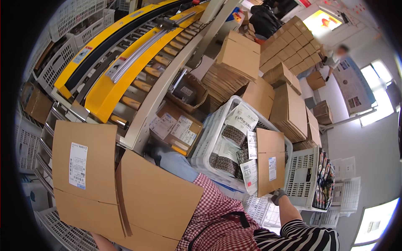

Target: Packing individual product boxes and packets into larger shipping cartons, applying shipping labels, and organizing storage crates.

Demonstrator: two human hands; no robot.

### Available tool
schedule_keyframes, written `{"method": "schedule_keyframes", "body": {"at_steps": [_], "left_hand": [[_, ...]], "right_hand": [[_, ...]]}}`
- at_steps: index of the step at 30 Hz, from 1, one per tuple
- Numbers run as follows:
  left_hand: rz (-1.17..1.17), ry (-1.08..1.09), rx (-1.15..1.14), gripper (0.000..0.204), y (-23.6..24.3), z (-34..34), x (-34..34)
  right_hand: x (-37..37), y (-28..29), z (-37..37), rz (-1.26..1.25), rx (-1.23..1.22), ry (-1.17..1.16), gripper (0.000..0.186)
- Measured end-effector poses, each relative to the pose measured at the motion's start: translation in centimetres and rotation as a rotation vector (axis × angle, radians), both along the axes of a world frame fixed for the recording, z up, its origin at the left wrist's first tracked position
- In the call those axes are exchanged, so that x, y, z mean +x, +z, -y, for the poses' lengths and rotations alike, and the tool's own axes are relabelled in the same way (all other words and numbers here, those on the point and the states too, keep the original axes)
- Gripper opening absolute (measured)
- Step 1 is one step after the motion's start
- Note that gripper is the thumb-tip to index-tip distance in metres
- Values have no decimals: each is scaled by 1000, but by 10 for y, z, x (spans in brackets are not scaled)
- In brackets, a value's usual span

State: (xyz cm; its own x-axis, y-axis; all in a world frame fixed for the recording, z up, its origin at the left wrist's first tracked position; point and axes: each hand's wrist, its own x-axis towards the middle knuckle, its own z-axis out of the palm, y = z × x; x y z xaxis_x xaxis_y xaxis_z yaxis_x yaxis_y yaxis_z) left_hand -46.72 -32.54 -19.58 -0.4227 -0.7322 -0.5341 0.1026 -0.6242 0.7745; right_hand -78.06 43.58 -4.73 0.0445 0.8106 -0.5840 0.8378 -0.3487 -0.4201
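Observation:
A large flattened cardboard carton (155, 192) with a white label (78, 165) spreads across the lower left. My left forearm (103, 242) goes up behind its lower edge; the carton hides that hand and its fingers. Over on the right, my right hand (279, 196), in a grey glove, grips the bottom edge of a smaller flat cardboard piece (269, 148) with a label. This piece stands upright against a white plastic crate (201, 157) full of patterned pouches (226, 161). Loose printed slips (250, 178) lie on the pouches beside the cardboard.
A yellow-sided roller machine (98, 100) stands at the upper left. Behind the crate are stacks of flattened cartons (240, 56) and an open box with papers (176, 125). Another crate (301, 180) holds dark packets at right. A person (335, 58) stands far off.

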Motion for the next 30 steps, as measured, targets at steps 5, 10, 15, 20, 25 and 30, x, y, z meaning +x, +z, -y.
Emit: {"method": "schedule_keyframes", "body": {"at_steps": [5, 10, 15, 20, 25, 30], "left_hand": [[8, 48, 42, 48, -19, -6, 51], [96, 135, -16, 48, 20, -3, 144], [155, 191, -63, 49, 72, -16, 190], [310, 403, -83, 63, 156, -94, 158], [419, 593, -87, 67, 191, -188, 153], [548, 709, -126, 63, 197, -191, 133]], "right_hand": [[-35, 14, -1, -722, 19, 671, 30], [-83, 81, 274, -675, -252, 1390, 31], [-91, 31, 430, -409, -931, 1679, 42], [-124, -75, 494, -359, 253, 2424, 39], [-148, -108, 558, -250, 516, 2747, 48], [-147, -99, 598, -67, 606, 3031, 52]]}}
